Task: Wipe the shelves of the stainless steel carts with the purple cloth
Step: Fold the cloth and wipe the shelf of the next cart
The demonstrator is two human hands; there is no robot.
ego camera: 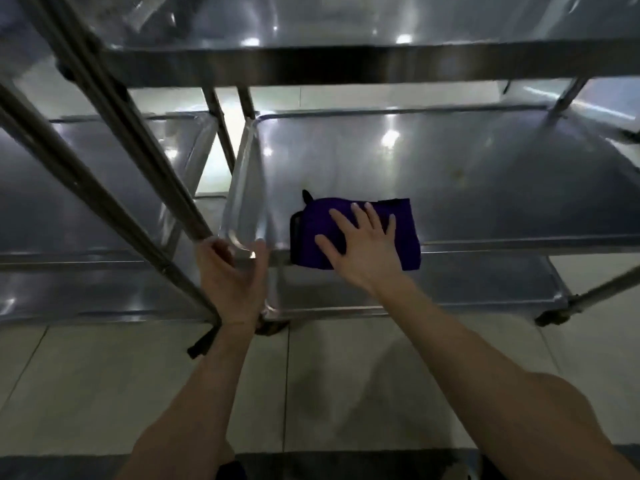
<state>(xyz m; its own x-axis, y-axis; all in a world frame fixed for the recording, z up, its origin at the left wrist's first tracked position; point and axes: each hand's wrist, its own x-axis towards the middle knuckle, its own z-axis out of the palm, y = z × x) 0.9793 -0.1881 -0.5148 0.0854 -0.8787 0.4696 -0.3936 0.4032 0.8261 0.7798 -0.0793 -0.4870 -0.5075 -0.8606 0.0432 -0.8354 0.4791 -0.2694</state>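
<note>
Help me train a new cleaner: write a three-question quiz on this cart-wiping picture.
1. True or false: the right hand lies flat on the purple cloth.
2. Where is the cloth? A top shelf, B middle shelf, C bottom shelf.
3. What does the left hand grip?

Key: 1 true. 2 B. 3 a cart post, by the shelf's near corner.

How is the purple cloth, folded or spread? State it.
Folded: purple cloth shows stacked layers at its left edge, under the right hand.
</note>
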